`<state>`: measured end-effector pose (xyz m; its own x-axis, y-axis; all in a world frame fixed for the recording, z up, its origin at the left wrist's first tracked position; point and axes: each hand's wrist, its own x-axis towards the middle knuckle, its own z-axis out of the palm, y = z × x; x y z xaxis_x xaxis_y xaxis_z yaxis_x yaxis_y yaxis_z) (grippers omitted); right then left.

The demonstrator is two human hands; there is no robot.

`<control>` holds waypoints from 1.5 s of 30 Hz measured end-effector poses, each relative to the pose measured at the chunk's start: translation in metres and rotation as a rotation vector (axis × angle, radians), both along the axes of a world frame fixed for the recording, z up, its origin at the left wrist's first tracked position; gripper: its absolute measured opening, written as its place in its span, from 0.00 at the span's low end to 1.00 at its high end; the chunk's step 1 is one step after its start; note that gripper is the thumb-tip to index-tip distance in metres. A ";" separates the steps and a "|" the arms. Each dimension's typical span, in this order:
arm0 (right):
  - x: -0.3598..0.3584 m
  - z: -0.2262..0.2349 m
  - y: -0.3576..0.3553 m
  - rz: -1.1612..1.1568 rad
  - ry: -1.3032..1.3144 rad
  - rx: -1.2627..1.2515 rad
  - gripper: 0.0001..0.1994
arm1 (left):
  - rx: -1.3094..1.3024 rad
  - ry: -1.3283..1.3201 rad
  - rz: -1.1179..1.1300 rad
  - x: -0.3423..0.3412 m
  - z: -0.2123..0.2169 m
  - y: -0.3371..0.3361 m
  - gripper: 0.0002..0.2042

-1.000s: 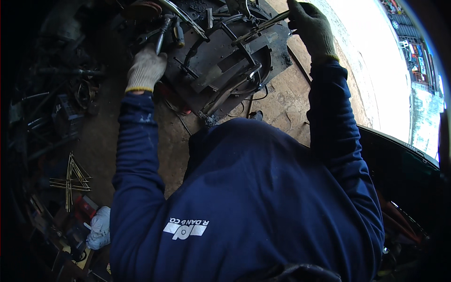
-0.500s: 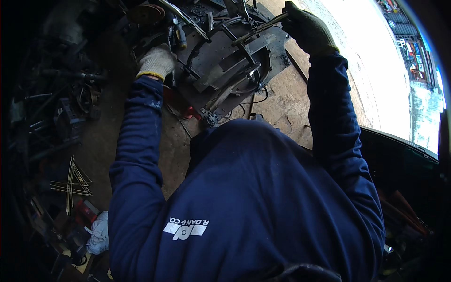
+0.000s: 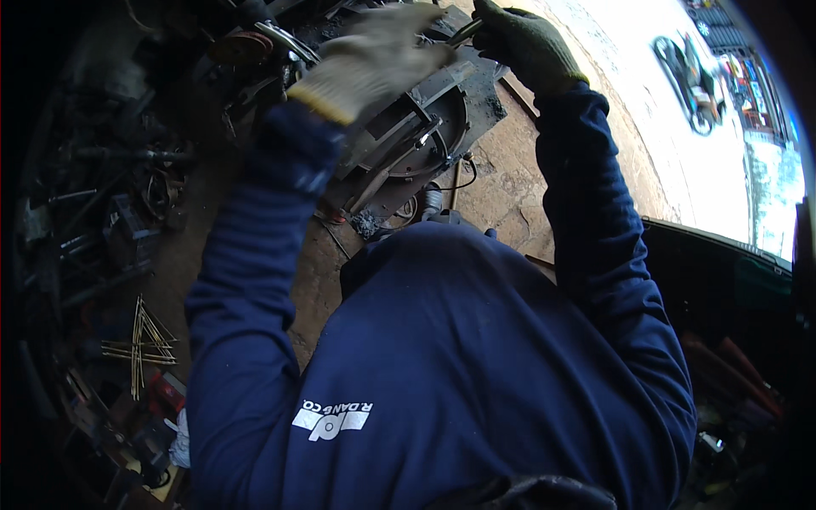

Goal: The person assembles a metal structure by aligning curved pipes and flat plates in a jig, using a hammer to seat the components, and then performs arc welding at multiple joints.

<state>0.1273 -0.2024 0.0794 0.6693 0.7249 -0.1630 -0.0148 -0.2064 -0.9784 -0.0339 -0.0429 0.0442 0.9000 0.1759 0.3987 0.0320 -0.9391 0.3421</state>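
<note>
My left hand (image 3: 374,64), in a pale knit glove with a yellow cuff, is smeared by motion above a round metal jig (image 3: 408,140). Its fingers are too blurred to read. At the upper right, my right hand (image 3: 531,47), in a darker, dirty knit glove, is closed round thin metal rods (image 3: 465,32) whose ends point toward the left hand. Flat bars and clamps lie across the jig, partly covered by my left glove.
Left of the jig sits a rusty disc (image 3: 242,47). Thin brass-coloured rods (image 3: 140,348) lie crossed at the lower left, near a red box (image 3: 166,391). Dark metal parts crowd the left side. A two-wheeler (image 3: 688,85) is on the bright ground outside.
My left hand has left the tools beside the jig and swung up and right over it. The right hand has shifted slightly left with the rods. A two-wheeler has come into view outside.
</note>
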 end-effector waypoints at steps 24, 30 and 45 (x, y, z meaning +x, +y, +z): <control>0.083 -0.028 -0.003 0.474 -0.489 0.336 0.12 | -1.169 0.318 -0.079 0.033 0.002 -0.018 0.24; 0.063 0.031 0.016 0.574 -0.951 -0.466 0.13 | -1.184 0.211 -0.090 0.021 -0.010 -0.017 0.23; 0.054 -0.029 0.016 0.403 -0.464 0.374 0.46 | -0.682 0.530 0.219 0.043 0.023 -0.023 0.18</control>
